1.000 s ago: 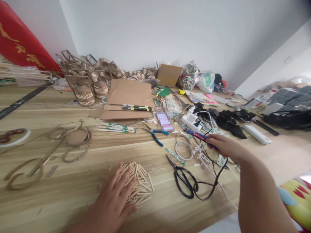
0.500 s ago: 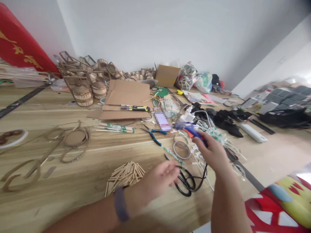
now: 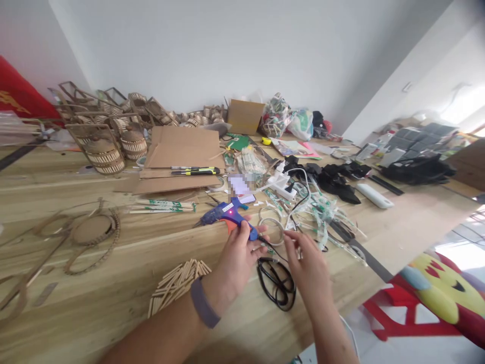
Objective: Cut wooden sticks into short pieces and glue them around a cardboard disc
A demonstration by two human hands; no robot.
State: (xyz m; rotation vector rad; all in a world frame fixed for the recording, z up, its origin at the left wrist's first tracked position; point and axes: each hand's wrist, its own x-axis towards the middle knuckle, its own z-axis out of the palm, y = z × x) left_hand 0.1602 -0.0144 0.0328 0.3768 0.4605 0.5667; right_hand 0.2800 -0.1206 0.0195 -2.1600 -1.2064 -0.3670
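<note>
Glue gun (image 3: 227,211) in its grasp, the left hand (image 3: 237,260) was in front of the right side of the cardboard (image 3: 184,146). The right hand (image 3: 310,265) was half curled near the gun's cord (image 3: 279,254); whether it gripped that, I could not tell. Loose sticks (image 3: 178,288) lay in front of the cardboard; baskets (image 3: 104,155) stood to its left.

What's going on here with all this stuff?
A person's left hand holds a blue-and-orange plastic glue gun with a small red light glowing, its nozzle over the pale wooden table. The right hand is close by; whether it holds anything is hard to tell. A heap of short, light-brown wooden sticks lies beside the left forearm.
</note>
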